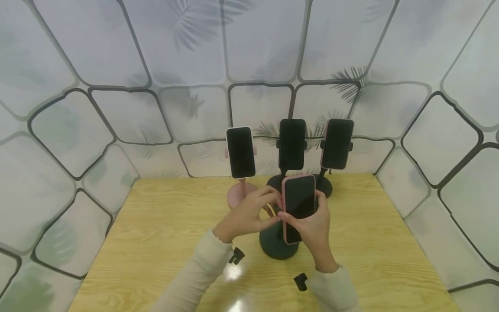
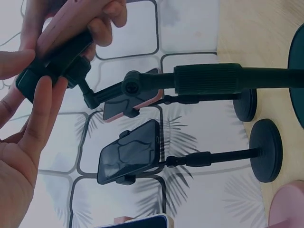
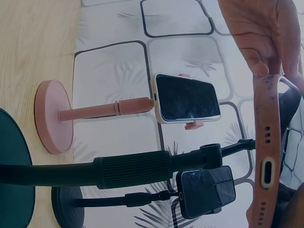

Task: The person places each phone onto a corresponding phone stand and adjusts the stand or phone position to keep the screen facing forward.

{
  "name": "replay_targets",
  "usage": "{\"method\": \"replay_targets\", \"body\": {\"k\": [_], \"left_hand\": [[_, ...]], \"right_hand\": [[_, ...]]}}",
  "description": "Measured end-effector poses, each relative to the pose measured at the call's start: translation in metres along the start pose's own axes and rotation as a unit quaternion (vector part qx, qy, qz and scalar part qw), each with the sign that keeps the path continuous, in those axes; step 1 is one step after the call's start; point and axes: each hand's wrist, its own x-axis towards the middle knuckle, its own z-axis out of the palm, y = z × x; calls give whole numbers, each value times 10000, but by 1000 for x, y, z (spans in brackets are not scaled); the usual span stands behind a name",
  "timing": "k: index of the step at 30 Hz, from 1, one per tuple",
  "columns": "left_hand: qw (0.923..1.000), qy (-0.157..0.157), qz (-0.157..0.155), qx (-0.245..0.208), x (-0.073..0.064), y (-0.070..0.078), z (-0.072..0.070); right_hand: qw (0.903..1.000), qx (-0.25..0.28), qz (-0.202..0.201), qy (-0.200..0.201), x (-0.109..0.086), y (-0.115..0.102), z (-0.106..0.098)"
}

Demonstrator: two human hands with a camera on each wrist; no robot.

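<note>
In the head view, a phone in a pink case (image 1: 299, 195) stands tilted above a dark green phone stand with a round base (image 1: 277, 242). My right hand (image 1: 317, 225) grips this phone by its side, thumb across the front. From the other side my left hand (image 1: 253, 214) reaches to the phone's left edge. The left wrist view shows its fingers pinching the green clamp (image 2: 61, 59) behind the pink case (image 2: 71, 21). The stand's jointed neck (image 2: 109, 95) runs from the clamp to a ribbed pole (image 2: 209, 78). How firmly the clamp holds the phone cannot be told.
Behind stand a pink stand (image 1: 235, 195) with a white-edged phone (image 1: 240, 151), and two black stands bearing a black phone (image 1: 292, 144) and a pink-edged phone (image 1: 337, 144). Small black pieces (image 1: 236, 255) appear beside the sleeves. Patterned fabric walls enclose the wooden table (image 1: 167, 225).
</note>
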Motion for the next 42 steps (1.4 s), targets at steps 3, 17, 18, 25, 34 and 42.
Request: {"method": "replay_targets", "body": {"k": [3, 17, 18, 25, 34, 42], "left_hand": [[9997, 224, 15, 67, -1, -1, 3], [9976, 459, 281, 438, -5, -5, 8], [9973, 485, 310, 457, -6, -5, 8], [9958, 886, 210, 124, -11, -3, 13], [9929, 1041, -349, -467, -9, 1, 11], [9921, 977, -668, -407, -8, 5, 9]], "right_hand": [[9999, -75, 98, -26, 1, 0, 0], [9984, 141, -545, 47, -3, 7, -1], [9979, 192, -613, 58, -3, 8, -1], [9971, 228, -713, 127, -3, 9, 2], [9978, 116, -625, 173, -1, 6, 2], [9985, 176, -492, 147, -1, 6, 3]]}}
